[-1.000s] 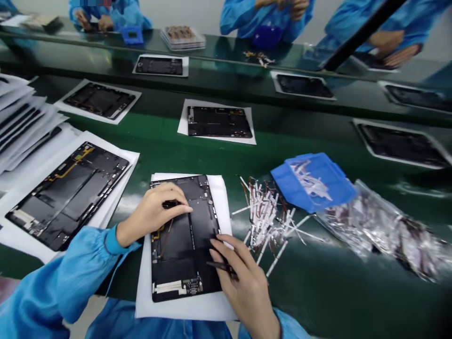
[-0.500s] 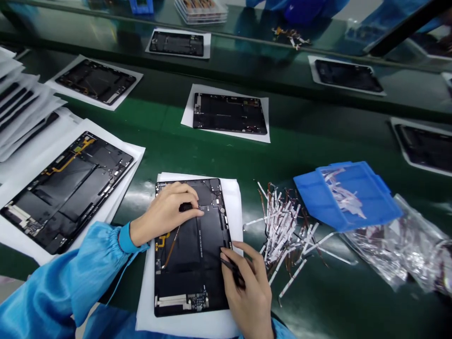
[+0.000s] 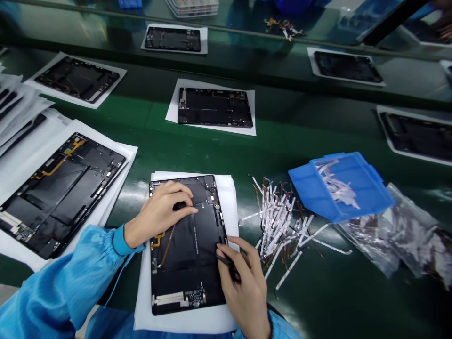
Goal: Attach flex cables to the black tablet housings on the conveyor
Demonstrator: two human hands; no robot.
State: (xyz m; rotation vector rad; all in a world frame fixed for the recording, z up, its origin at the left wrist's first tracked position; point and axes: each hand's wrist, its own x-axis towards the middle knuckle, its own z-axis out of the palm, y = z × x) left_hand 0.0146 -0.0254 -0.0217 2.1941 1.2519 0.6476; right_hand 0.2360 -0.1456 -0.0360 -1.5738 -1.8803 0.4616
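An opened black tablet shell lies on a white sheet in front of me on the green belt. My left hand rests on its upper part, fingers curled, the tips pressing a small dark part near the top middle. My right hand sits at the tablet's right edge, closed on thin black tweezers whose tip touches that edge. An orange flex cable runs down the tablet's left half.
A heap of white and brown strips lies right of the tablet, beside a blue tray and clear bags. More opened tablets on sheets lie left, ahead and across the belt. Stacked sheets sit far left.
The view has tilted down and shifted slightly, so the people across the belt have left the picture. My right hand has slid a little up the tablet's right edge. My left hand stays put.
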